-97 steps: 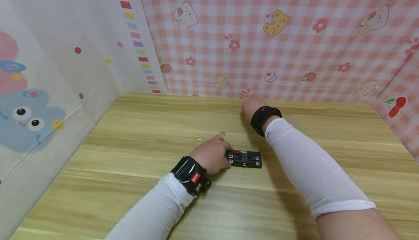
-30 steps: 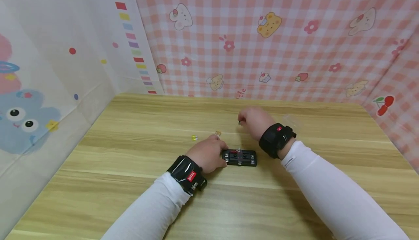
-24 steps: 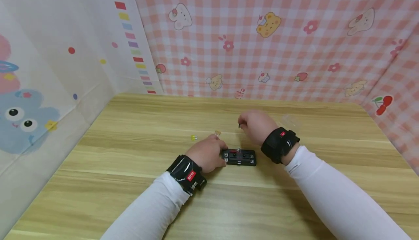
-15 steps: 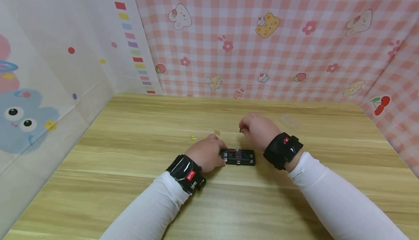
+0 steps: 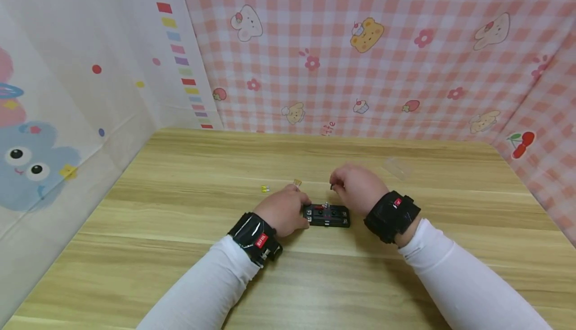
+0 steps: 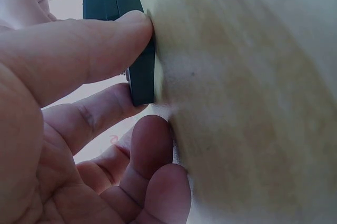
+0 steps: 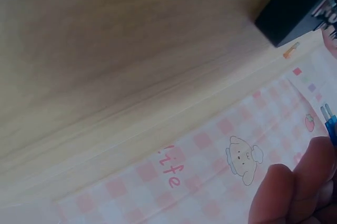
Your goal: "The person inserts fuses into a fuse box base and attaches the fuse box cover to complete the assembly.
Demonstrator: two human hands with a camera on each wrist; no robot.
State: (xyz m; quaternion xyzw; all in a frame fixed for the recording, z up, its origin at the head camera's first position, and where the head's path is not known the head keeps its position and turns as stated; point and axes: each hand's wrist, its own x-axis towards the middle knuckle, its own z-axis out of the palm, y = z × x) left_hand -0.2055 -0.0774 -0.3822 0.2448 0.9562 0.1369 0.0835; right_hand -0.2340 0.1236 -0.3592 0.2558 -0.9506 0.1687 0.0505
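Observation:
A black fuse block point(image 5: 327, 222) with metal terminals lies flat on the table. My left hand point(image 5: 281, 213) grips its left end, thumb on the near side and a finger on the far side, as the left wrist view point(image 6: 142, 79) shows. Just beyond the block's right half, my right hand point(image 5: 360, 190) holds a small blade fuse. In the right wrist view this fuse point(image 7: 331, 125) is blue, with two metal prongs pointing away from the fingertips point(image 7: 316, 158). The fuse is apart from the block; much of it is cut off by the frame edge.
A yellow blade fuse point(image 5: 265, 188) lies left of the block, beyond the left hand. An orange one point(image 5: 297, 183) lies close to the left fingers. A clear plastic piece point(image 5: 397, 167) rests at the back right. Patterned cloth point(image 5: 315, 70) hangs behind the table.
My right hand has come from the table's back edge toward me, to just beyond the block, carrying the blade fuse. The left hand still grips the fuse block in place.

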